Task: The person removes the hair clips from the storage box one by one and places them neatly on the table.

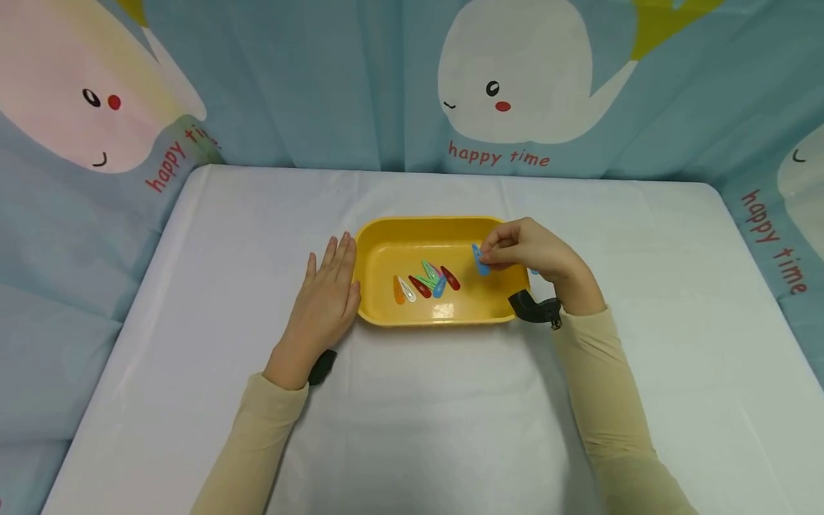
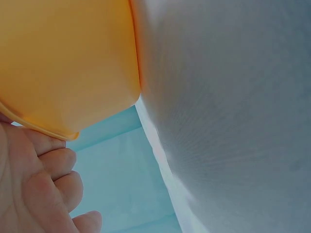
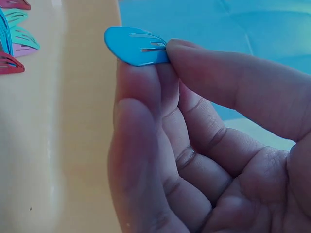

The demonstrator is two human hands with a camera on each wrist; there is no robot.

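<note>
A yellow tray (image 1: pixel 376 259) holds several snap hair clips (image 1: pixel 420 286) in orange, white, dark red, green, pink and blue, loosely bunched left of its middle. Over the tray's right side, my right hand (image 1: pixel 536 252) pinches a blue hair clip (image 3: pixel 133 46) between thumb and fingertips, its broad rounded end sticking out. My left hand (image 1: pixel 325 304) lies along the tray's left end with fingers extended, touching the rim; the left wrist view shows its fingers (image 2: pixel 58 162) beside the tray's outer wall (image 2: pixel 73 63).
A white cloth (image 1: pixel 418 422) covers the table. Just right of the tray, partly hidden by the right hand, a small blue piece (image 1: pixel 534 271) shows. Behind the table hangs a blue curtain (image 1: pixel 309 86) with whale prints. Dark wrist straps (image 1: pixel 536 309) sit by both cuffs.
</note>
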